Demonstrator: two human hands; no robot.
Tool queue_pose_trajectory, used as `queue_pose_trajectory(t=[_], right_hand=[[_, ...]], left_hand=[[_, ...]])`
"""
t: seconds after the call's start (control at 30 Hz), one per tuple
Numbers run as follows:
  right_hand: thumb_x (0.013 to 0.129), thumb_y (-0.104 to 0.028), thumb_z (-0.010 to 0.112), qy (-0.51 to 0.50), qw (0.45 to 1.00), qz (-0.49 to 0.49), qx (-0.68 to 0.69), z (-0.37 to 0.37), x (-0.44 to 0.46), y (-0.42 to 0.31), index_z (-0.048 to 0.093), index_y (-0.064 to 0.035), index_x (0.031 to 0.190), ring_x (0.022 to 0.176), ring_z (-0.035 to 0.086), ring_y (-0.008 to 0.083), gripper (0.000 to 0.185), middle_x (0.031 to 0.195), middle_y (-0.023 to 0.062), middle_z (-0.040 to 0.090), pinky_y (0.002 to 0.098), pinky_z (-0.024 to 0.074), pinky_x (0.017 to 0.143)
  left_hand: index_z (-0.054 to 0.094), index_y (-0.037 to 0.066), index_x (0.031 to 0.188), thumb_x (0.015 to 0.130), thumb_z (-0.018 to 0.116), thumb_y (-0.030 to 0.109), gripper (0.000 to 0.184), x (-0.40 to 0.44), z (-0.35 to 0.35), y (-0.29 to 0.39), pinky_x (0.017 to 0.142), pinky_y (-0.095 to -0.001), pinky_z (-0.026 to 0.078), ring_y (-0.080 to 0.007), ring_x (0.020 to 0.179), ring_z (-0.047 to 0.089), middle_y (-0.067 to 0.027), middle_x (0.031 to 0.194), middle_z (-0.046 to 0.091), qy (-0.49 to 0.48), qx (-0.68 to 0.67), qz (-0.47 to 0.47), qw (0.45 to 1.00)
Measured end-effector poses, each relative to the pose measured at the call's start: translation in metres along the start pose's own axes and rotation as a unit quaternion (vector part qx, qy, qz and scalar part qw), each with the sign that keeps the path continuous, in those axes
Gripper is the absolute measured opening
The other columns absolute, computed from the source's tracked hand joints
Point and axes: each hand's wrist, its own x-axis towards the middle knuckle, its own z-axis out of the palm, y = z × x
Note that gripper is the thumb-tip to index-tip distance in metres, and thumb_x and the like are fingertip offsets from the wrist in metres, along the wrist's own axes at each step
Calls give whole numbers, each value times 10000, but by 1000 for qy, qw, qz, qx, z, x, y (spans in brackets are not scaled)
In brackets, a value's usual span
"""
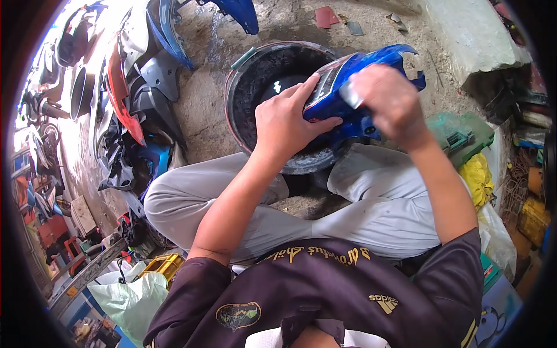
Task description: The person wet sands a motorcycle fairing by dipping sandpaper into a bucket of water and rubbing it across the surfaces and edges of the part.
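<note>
A glossy blue plastic motorcycle fairing panel [386, 56] with a dark, white-edged graphic is held tilted over the right side of a black bucket [239, 129]. My left hand [288, 119] grips the panel's near left end, thumb underneath and fingers along its edge. On top of the panel presses my right hand [390, 103], curled and smeared by motion. A small pale grey piece [350, 94] shows at its fingers, too blurred to name. Dark water with a bright reflection lies inside the bucket.
Several motorcycle body panels, including a red one [123, 95] and a grey one [161, 74], lie to the left. Red sheet scraps [326, 17] are on the concrete floor ahead. A concrete block [473, 40], a green container [473, 136] and a yellow bag [478, 178] stand right.
</note>
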Motion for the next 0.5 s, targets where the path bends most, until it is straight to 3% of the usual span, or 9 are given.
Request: queue_pose_trajectory(t=[0.07,0.2,0.33,0.5], right_hand=[[781,57,707,-9,1000,-4,22,4,4,-13,747,-29,1092,1133,740,361,325,1135,144,780,489,598,1030],[783,42,691,49,991,117,-37,-2,-12,24,752,-31,1090,1155,748,332,321,1165,143,779,473,599,1042],[764,83,682,8,1000,14,16,13,-3,-19,752,-30,1119,1159,743,348,379,1170,143,776,487,597,1052],[733,141,678,66,991,112,-36,0,-13,22,744,-16,1127,1148,738,357,429,1153,160,771,469,611,1006]], left_hand=[[743,128,1427,677,988,539,890,1,-2,2,854,-417,646,-322,972,821,-169,1194,818,-10,-1,-9,1000],[741,134,1431,685,983,539,883,0,-3,4,861,-419,646,-326,984,819,-164,1208,816,-14,-1,-5,1000],[744,129,1426,692,981,540,873,0,2,6,859,-412,645,-319,984,819,-155,1201,819,4,13,10,1000],[752,121,1413,686,981,550,875,-2,-2,5,861,-407,646,-312,999,819,-152,1215,818,-14,0,-6,1000]])
